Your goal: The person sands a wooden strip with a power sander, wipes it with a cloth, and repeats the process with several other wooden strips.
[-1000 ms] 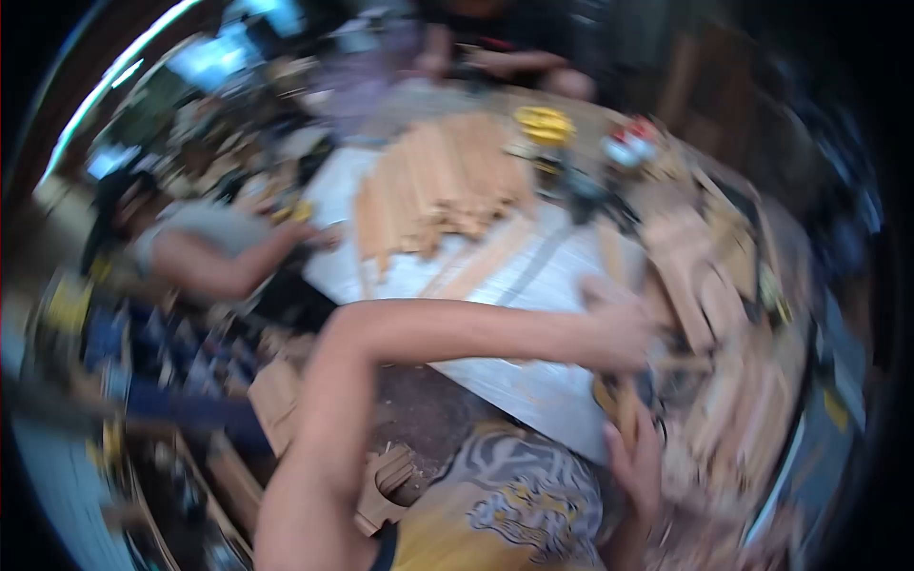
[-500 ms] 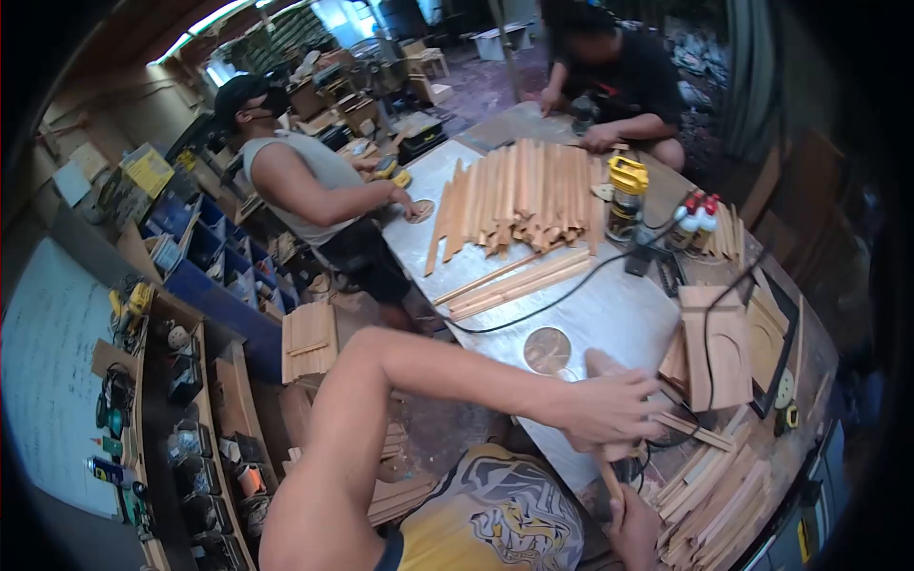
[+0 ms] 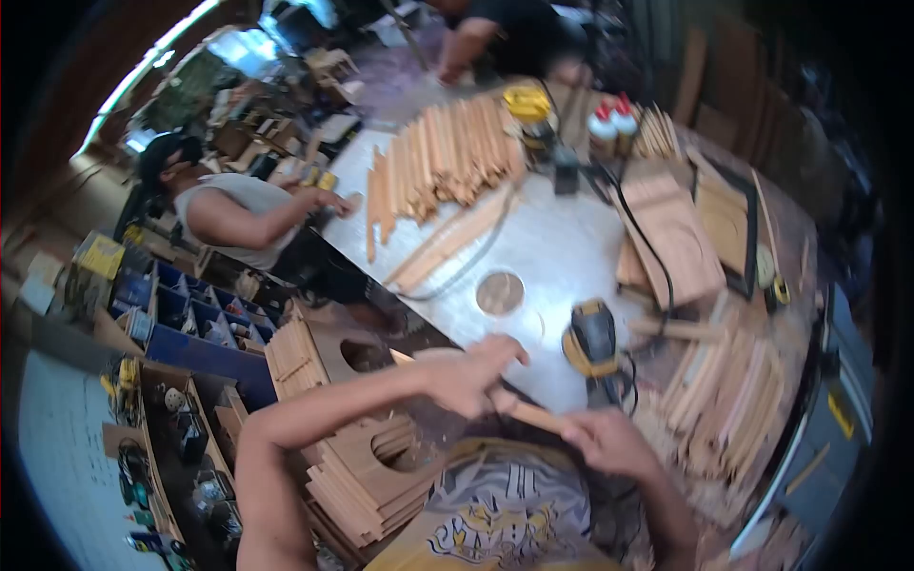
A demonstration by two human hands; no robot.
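Observation:
In front of my shirt, a narrow wooden strip (image 3: 536, 416) runs slantwise between my hands. My left hand (image 3: 468, 379) is closed around it, somewhat blurred, and a pale tip shows past the wrist on the far side. My right hand (image 3: 609, 442) grips the strip's other end, thumb along it. Just beyond my hands, a yellow and black power sander (image 3: 592, 340) rests on the metal tabletop (image 3: 447, 324), apart from both hands.
Strips are piled on the tabletop (image 3: 447, 157), with more stacked at right (image 3: 728, 400). Wooden panels (image 3: 671, 238), glue bottles (image 3: 612, 128) and a yellow-topped router (image 3: 530, 114) stand beyond; a black cable (image 3: 657, 257) crosses. Two people work at the far edges. Cut boards (image 3: 376, 476) lie at lower left.
My left hand has moved left from over the sander's spot, leaving the sander in view, and now holds the strip. My right hand has raised the strip, and the view has shifted.

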